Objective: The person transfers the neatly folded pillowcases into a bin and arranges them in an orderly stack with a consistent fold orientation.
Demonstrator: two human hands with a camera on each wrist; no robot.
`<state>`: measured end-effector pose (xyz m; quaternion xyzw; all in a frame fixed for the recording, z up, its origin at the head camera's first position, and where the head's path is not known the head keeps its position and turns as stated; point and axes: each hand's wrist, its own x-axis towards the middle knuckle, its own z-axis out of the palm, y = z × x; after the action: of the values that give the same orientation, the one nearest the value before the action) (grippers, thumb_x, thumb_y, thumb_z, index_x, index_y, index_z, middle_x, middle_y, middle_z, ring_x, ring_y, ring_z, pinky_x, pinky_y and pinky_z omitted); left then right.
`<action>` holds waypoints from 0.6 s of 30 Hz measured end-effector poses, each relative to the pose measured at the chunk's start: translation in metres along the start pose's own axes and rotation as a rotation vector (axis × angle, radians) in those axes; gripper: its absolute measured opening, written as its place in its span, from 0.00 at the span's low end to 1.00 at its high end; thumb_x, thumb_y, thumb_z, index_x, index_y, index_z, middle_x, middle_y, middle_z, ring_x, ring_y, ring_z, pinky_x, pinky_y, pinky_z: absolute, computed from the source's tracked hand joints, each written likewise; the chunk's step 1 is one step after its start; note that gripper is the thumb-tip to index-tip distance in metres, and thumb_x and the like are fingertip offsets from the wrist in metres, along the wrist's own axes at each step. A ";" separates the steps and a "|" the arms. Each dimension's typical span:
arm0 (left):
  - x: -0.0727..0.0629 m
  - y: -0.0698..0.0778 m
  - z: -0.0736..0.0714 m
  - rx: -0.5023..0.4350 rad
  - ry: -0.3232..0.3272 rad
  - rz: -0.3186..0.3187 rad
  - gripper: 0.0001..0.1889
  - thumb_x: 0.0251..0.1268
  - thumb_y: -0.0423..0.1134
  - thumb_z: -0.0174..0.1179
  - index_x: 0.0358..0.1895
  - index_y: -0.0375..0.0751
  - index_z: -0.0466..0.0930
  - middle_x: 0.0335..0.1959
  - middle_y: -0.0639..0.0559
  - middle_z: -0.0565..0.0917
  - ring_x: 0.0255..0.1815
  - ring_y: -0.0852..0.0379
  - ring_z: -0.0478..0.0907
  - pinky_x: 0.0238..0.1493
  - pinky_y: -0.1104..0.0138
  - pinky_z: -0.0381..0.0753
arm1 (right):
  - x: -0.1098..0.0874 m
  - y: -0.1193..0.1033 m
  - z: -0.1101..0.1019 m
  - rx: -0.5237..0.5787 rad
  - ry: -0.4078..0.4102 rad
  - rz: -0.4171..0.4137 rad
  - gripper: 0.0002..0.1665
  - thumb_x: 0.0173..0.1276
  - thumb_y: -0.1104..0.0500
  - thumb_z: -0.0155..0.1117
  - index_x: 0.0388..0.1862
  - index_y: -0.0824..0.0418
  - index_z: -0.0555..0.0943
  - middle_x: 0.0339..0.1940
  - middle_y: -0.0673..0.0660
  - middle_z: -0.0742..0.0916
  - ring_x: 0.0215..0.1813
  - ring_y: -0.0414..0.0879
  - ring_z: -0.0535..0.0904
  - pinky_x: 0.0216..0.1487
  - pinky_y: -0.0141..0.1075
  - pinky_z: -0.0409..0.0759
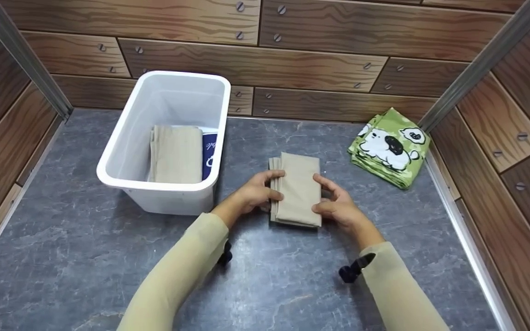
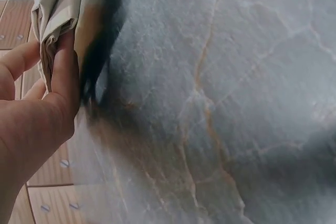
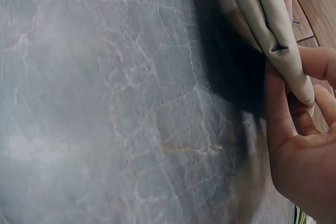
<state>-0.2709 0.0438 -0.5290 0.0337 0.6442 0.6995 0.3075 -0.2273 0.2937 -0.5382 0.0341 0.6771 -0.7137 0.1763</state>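
A folded beige cloth (image 1: 299, 188) is held between both hands in the middle of the head view, its layered folds facing left. My left hand (image 1: 258, 191) pinches its left edge, thumb and a finger on top and other fingers underneath. On the opposite edge, my right hand (image 1: 338, 204) grips it the same way. Both wrist views show the cloth's folded end, with the left fingers (image 2: 64, 72) and right fingers (image 3: 278, 103) around it and a dark shadow on the tabletop below.
A white plastic bin (image 1: 164, 186) stands at the left, holding another folded beige cloth (image 1: 177, 154) and a dark blue cloth (image 1: 210, 156) with white print. At the back right lies a folded green cloth (image 1: 389, 147) with a dog print. Wood-patterned walls (image 1: 315, 69) enclose the grey marbled tabletop (image 1: 265, 285).
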 end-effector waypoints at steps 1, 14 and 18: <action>0.000 0.001 0.000 -0.003 -0.003 0.005 0.40 0.56 0.17 0.61 0.73 0.44 0.65 0.68 0.37 0.68 0.41 0.45 0.84 0.40 0.54 0.88 | -0.001 -0.001 0.000 -0.002 0.000 0.000 0.55 0.54 0.80 0.63 0.80 0.53 0.60 0.73 0.62 0.64 0.52 0.49 0.80 0.45 0.38 0.86; -0.007 0.023 0.001 0.011 -0.007 0.033 0.40 0.55 0.16 0.59 0.73 0.44 0.66 0.64 0.36 0.71 0.46 0.43 0.83 0.43 0.52 0.88 | -0.006 -0.024 -0.001 0.012 -0.050 -0.032 0.55 0.56 0.81 0.62 0.80 0.53 0.58 0.70 0.59 0.63 0.51 0.47 0.80 0.42 0.35 0.86; -0.011 0.029 0.000 0.012 -0.019 0.041 0.40 0.55 0.16 0.59 0.74 0.44 0.65 0.63 0.35 0.71 0.46 0.43 0.83 0.43 0.52 0.88 | -0.008 -0.029 0.000 0.008 -0.057 -0.024 0.55 0.56 0.81 0.62 0.80 0.52 0.58 0.71 0.58 0.63 0.49 0.46 0.81 0.40 0.33 0.85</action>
<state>-0.2725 0.0393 -0.4984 0.0553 0.6448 0.7013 0.2990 -0.2287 0.2954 -0.5086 0.0063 0.6692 -0.7192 0.1870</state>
